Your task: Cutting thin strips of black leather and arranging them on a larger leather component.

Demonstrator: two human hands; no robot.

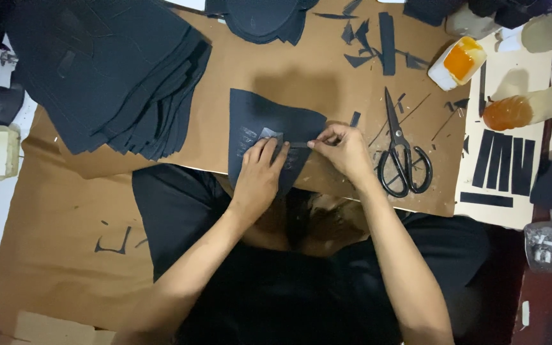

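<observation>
A dark navy cut piece of sheet material (253, 118) lies on a brown board (289, 70) in front of me, with shiny patches near its middle. My left hand (259, 177) presses flat on its lower part, fingertips by the shiny patches. My right hand (345, 150) pinches the end of a thin dark strip (298, 145) laid across the piece toward my left fingers.
Black scissors (400, 153) lie right of my right hand. A thick stack of dark cut pieces (110, 70) fills the upper left. Dark scraps (378, 38) lie at the top. An open tub of orange glue (458, 62), an orange bottle (512, 112) and cut strips (503, 163) sit at right.
</observation>
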